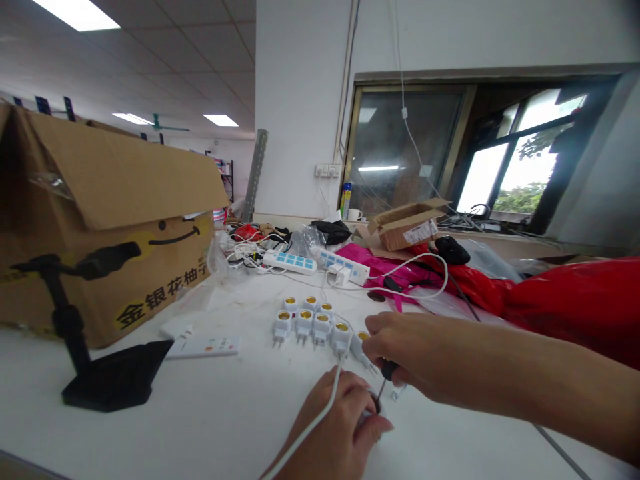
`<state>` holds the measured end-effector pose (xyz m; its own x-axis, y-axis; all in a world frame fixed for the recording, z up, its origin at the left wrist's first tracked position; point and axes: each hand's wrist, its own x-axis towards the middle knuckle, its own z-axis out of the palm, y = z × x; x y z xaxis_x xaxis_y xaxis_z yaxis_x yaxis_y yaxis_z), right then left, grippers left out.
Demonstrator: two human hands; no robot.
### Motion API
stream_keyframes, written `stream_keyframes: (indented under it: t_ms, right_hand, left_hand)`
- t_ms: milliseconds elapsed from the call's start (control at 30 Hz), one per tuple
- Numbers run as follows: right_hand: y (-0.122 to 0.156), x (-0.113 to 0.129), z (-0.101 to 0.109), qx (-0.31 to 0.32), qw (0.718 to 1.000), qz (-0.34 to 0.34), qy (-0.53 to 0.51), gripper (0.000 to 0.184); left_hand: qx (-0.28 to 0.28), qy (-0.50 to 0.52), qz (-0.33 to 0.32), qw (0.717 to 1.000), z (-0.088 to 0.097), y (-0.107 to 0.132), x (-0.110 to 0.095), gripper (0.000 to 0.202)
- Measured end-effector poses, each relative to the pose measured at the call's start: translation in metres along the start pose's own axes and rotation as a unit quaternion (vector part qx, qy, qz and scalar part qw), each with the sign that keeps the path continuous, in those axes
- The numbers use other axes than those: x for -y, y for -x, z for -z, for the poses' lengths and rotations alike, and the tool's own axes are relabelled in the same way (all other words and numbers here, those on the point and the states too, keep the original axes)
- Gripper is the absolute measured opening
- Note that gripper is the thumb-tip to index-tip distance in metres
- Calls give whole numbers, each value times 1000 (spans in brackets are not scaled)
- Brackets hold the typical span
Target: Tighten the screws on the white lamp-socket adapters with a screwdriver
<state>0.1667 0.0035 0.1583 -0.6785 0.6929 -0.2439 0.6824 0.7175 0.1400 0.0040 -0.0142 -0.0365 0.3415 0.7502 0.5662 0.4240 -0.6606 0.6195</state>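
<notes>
At far left, a big cardboard box [125, 227] on the white table [210, 413], with a black stand [113, 377] just in front, foot broad and flat. In the lower left corner, the near table edge [30, 463], slanting down to the right. Between stand and hands, a wide stretch of white surface, open room along the front; farther back, near the stand's foot, a flat white panel [215, 347].

Toward the middle, a cluster of white plug-in sockets [304, 323], gold-lined mouths upward, front prongs toward the near side, two power strips [290, 262] behind. Just in front of the cluster, the left hand [345, 417], reaching in from below, back upward, fingers and thumb clamped round a small socket piece [374, 404]. Dark mouth turned up; long axis mostly hidden by fingers. Across the wrist in view, a white cable [320, 417].

Next rightward, a screwdriver [388, 372], long axis steep, black grip above, shaft leaning down-left, tip at the mouth, probably inside, though too blurred for certainty. Around the grip, the right hand [400, 343], curled tight, knuckles up, forearm stretching in from the right. Behind the forearm, a heaped red bag [575, 293], narrowing the back right; below, more white surface.
</notes>
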Motion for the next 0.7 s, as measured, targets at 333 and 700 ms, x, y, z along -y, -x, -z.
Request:
stream_keyframes:
  t_ms: [333,700]
  right_hand:
    - [-2,9,16,66,996,-34,45,30]
    - [-9,16,17,66,996,-22,63,19]
  left_hand:
    - [19,1,40,999,7,-1,-7,19]
    - [9,51,26,998,-1,3,6,14]
